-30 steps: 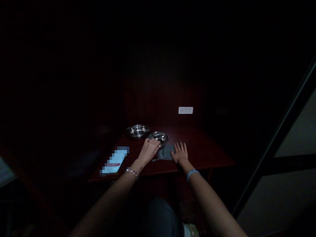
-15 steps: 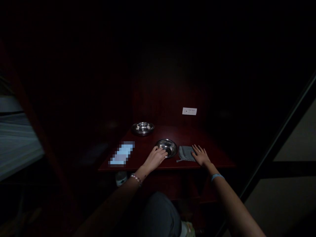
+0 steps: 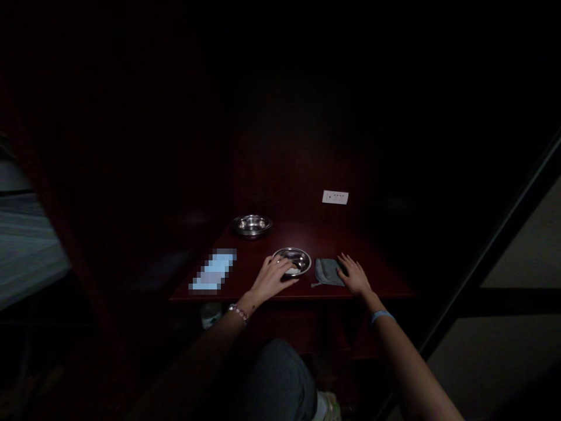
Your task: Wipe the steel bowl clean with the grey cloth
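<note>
Dimly lit interior: a reddish-brown tabletop (image 3: pixel 326 238), faintly glossy, occupies lower centre and meets a back panel (image 3: pixel 280 184) of similar colour (the upper frame falls almost to black). A white socket plate (image 3: pixel 335 197) lies right of centre; a pale grey panel (image 3: pixel 528 245) stands at far right.

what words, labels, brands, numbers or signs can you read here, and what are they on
No text can be read.
Socket: marks too small to read.
Blue patch on the table: pixelated, unreadable.
Container below the table edge: too dark and blurred.
Pouch and front bowl: no text seen.
</note>
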`<state>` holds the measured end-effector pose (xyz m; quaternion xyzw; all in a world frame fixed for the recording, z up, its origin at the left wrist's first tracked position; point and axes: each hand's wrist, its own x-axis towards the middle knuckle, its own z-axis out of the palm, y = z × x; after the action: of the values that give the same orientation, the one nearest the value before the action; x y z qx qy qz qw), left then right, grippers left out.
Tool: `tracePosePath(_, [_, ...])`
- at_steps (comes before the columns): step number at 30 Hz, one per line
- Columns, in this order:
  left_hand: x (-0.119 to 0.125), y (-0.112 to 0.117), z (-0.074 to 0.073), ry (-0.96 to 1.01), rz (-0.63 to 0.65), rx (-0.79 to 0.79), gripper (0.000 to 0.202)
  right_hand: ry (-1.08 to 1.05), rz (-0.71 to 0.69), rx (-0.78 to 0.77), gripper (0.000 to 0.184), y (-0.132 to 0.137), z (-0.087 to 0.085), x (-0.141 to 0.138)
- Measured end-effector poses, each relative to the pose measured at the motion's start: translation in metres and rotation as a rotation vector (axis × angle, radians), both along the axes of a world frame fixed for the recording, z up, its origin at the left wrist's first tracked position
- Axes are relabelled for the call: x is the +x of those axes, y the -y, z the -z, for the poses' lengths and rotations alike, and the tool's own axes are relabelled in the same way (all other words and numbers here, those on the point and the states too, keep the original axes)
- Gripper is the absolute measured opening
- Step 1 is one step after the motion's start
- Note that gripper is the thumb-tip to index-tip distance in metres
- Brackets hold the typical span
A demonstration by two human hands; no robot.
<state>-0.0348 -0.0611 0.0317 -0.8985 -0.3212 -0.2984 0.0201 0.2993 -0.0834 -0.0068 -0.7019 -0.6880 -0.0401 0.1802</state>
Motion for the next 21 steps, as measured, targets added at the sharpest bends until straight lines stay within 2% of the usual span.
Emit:
tracePosePath(4, [-0.006, -0.007, 0.006, 0.172, -0.024, -0.029, 0.064, 0.008, -0.149, 0.077, 0.049, 0.001, -0.005, -0.001])
tracePosePath(7, [-0.008, -0.016, 0.016, 0.322, -0.079, -0.153, 0.087, 0.039, -0.211, 0.034, 0.05, 0.002, -0.011, -0.006])
tracePosePath(10, [-0.005, -0.029, 0.024, 0.536, -0.236, -0.355, 0.067, 0.041, -0.184, -0.039, 0.056, 0.003, -0.015, -0.014])
tracePosePath(12, [-0.003, -0.036, 0.027, 0.621, -0.315, -0.429, 0.058, 0.021, -0.154, -0.063, 0.059, 0.003, -0.015, -0.019])
tracePosePath(14, [-0.002, -0.039, 0.028, 0.596, -0.299, -0.472, 0.057, 0.002, -0.136, -0.068, 0.06, 0.003, -0.012, -0.026])
tracePosePath(19, [-0.004, -0.035, 0.027, 0.484, -0.246, -0.571, 0.069, 0.031, -0.076, -0.064, 0.055, 0.012, 0.002, -0.049])
tracePosePath(21, [-0.006, -0.033, 0.027, 0.478, -0.247, -0.57, 0.069, 0.016, -0.03, -0.073, 0.063, 0.021, 0.007, -0.058])
